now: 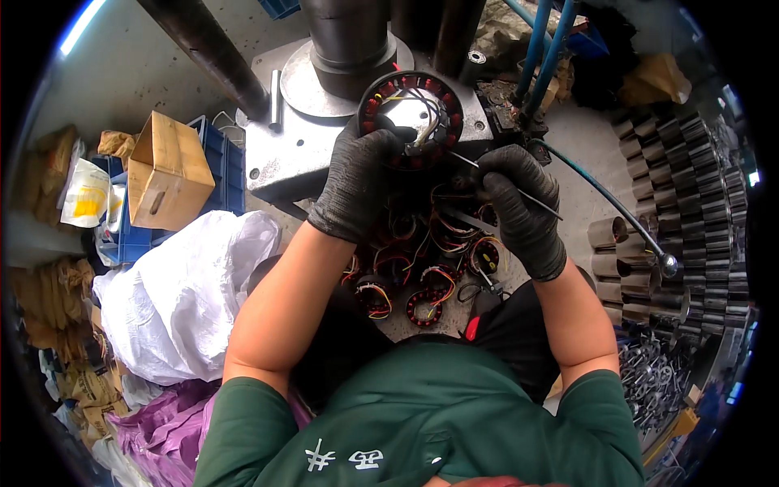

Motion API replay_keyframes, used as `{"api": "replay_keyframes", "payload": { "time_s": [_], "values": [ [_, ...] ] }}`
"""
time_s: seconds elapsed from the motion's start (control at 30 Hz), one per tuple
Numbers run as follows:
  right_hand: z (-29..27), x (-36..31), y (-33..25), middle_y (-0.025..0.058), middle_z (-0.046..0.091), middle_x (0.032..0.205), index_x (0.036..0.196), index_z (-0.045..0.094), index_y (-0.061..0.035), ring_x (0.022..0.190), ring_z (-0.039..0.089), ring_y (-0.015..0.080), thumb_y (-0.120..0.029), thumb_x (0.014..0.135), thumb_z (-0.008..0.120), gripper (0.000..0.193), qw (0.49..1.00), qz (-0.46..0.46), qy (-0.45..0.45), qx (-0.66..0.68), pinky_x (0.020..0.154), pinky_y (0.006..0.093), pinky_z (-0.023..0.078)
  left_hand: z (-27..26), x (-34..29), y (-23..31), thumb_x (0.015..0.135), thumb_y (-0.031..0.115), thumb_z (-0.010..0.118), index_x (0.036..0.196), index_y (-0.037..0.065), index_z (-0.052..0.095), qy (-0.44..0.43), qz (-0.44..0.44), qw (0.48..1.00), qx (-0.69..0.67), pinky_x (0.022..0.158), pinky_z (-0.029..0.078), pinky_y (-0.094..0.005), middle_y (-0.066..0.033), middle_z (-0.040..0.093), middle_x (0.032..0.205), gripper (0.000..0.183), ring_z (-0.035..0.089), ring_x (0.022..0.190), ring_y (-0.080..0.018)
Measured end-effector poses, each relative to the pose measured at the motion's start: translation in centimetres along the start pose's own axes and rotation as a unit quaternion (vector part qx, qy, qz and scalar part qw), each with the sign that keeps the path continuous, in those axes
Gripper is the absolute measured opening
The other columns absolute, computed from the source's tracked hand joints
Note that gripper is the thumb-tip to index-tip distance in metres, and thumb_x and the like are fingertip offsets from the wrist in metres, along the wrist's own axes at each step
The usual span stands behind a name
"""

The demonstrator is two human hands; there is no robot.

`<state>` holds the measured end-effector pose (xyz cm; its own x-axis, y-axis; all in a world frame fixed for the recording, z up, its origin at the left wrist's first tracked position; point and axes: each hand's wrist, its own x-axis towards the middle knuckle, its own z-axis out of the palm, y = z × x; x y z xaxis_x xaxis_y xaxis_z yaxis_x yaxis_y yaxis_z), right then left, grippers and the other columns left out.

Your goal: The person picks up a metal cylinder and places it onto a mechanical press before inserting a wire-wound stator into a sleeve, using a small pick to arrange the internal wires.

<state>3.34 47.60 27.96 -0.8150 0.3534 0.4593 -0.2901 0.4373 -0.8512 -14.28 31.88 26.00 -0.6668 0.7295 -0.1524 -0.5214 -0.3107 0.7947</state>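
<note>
Carefully, I keep my gloved left hand (361,174) clamped on the wound stator ring (411,118) at twelve o'clock on the press plate (280,154), while my right hand (519,207), closed around a thin metal pick (507,183), works the wires without nicking the coils.

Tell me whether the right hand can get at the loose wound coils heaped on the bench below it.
Probably yes. The right hand sits just above the heap of small round wire-wound coils with nothing between them, but it already grips a thin metal rod, so it would likely have to drop that first.

Grey concrete floor (122,73), cluttered workshop
</note>
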Motion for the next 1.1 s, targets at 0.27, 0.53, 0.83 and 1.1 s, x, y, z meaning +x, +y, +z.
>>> {"api": "replay_keyframes", "payload": {
  "time_s": [0.27, 0.53, 0.83, 1.1],
  "values": [
    [0.4, 0.3, 0.3, 0.0128, 0.067, 0.089, 0.101, 0.067, 0.0009, 0.078, 0.067, 0.0263, 0.002, 0.089, 0.063, 0.012, 0.991, -0.096, -0.003, -0.092, 0.071, 0.0363, 0.055, 0.7, -0.1, -0.2, 0.075, 0.001, 0.061, 0.111, -0.003, 0.061, 0.01, 0.029, 0.998, 0.054, 0.083, 0.063, -0.0379, -0.0121, 0.068, 0.099, 0.037, 0.071, 0.089, -0.0256],
    [2.0, 0.5, 1.2, 0.0179, 0.066, 0.09, 0.101, 0.067, -0.0002, 0.079, 0.067, 0.0357, 0.003, 0.085, 0.065, 0.016, 0.971, -0.163, 0.0, -0.174, 0.068, 0.0413, 0.055, 0.9, -0.5, -0.6, 0.074, -0.001, 0.061, 0.112, -0.004, 0.06, -0.01, 0.01, 1.0, 0.014, 0.084, 0.063, -0.0381, -0.013, 0.069, 0.1, 0.038, 0.072, 0.089, -0.0265],
    [1.7, 0.9, 0.8, 0.0163, 0.064, 0.082, 0.097, 0.067, -0.0005, 0.072, 0.064, 0.0362, 0.0, 0.081, 0.067, 0.015, 0.954, -0.201, -0.015, -0.221, 0.063, 0.0441, 0.053, 1.8, -1.3, -0.4, 0.077, -0.003, 0.059, 0.119, -0.003, 0.06, 0.003, 0.015, 1.0, 0.021, 0.083, 0.059, -0.0326, -0.0101, 0.069, 0.102, 0.042, 0.069, 0.091, -0.0202],
    [1.4, 0.3, -1.9, 0.0152, 0.064, 0.08, 0.095, 0.067, -0.0013, 0.07, 0.064, 0.0345, -0.002, 0.08, 0.068, 0.015, 0.936, -0.214, -0.048, -0.275, 0.061, 0.0426, 0.052, 1.7, -1.2, -0.5, 0.074, -0.003, 0.053, 0.132, -0.004, 0.053, 0.031, 0.059, 0.993, 0.093, 0.08, 0.065, -0.0369, -0.0161, 0.069, 0.11, 0.059, 0.072, 0.093, -0.0275]
  ]
}}
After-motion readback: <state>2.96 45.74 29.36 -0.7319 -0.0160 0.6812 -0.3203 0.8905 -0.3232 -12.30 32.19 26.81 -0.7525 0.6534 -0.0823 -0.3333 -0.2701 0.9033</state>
